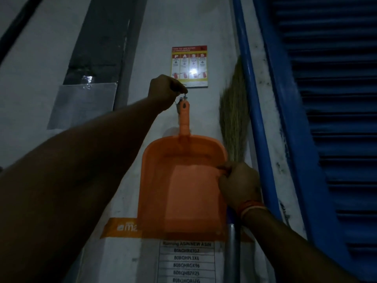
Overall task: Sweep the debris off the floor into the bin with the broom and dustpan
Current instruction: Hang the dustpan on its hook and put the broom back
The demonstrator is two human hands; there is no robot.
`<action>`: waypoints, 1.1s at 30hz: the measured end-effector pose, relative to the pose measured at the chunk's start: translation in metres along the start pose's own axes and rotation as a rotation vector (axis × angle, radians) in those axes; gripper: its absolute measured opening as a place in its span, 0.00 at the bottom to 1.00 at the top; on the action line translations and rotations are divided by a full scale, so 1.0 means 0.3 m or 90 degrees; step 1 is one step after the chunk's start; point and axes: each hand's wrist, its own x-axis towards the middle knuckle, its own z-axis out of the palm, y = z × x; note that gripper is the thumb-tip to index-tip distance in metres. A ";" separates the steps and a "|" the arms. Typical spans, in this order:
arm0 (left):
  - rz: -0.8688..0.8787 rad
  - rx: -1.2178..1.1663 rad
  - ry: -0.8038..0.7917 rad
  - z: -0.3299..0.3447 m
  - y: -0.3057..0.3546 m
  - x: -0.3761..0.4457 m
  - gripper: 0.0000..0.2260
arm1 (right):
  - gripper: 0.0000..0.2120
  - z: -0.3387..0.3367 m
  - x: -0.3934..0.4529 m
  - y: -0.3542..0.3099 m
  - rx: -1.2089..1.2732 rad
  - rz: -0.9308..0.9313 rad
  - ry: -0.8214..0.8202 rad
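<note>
While the room lay dim, a pale wall [183, 21] filled the middle of the view, with a blue louvred shutter [326, 119] on the right and a dark vertical strip [102, 41] on the left. A fire-extinguisher poster [189, 66] was fixed high on the wall, and a printed sheet of codes [186, 262] sat low, under an orange band. Space was tight on the right, where a blue pipe [251, 94] ran just beside the broom [234, 117]; the left of the wall was barer.

An orange dustpan [183, 190] hung flat against the wall, its long axis vertical, handle up and wide mouth down. Its handle tip met a small hook [185, 97]. At that hook the left hand [165, 92] pinched something small; what exactly could not be told. The right hand [239, 182] gripped the dustpan's right rim, fingers curled over the edge, and seemed to hold the broom's grey shaft too. That broom stood upright, bristles up, right of the dustpan.
</note>
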 end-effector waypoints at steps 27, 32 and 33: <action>-0.070 -0.109 -0.118 0.048 -0.098 -0.158 0.25 | 0.15 -0.005 -0.107 0.022 0.100 -0.032 0.002; -0.074 -0.110 -0.157 0.043 -0.106 -0.205 0.33 | 0.15 -0.011 -0.116 0.025 0.095 -0.029 -0.007; -0.074 -0.112 -0.166 0.040 -0.105 -0.212 0.33 | 0.15 -0.010 -0.116 0.026 0.090 -0.026 -0.005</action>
